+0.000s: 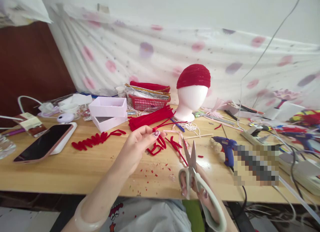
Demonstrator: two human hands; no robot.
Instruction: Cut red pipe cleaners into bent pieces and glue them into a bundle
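My left hand (138, 143) is closed in a pinch on a red pipe cleaner (155, 129), whose thin stems reach out to the right past the fingertips. White-handled scissors (192, 156) are in my right hand (207, 200), with fingers through the loops, points upward and blades apart. The blades are to the right of the pinched piece, not touching it. Just beyond my left hand lie bent red loops (154, 149) and loose red strips (175, 143). A thick bundle of red pipe cleaners (151, 118) rests behind them.
A row of fuzzy red pieces (90, 141) lies left, near a phone (45, 142) and lilac boxes (108, 107). Behind stand a red basket (150, 102) and a white foam head (191, 99) wrapped in red. A blue glue gun (226, 148) and cables lie right. Red scraps litter the front.
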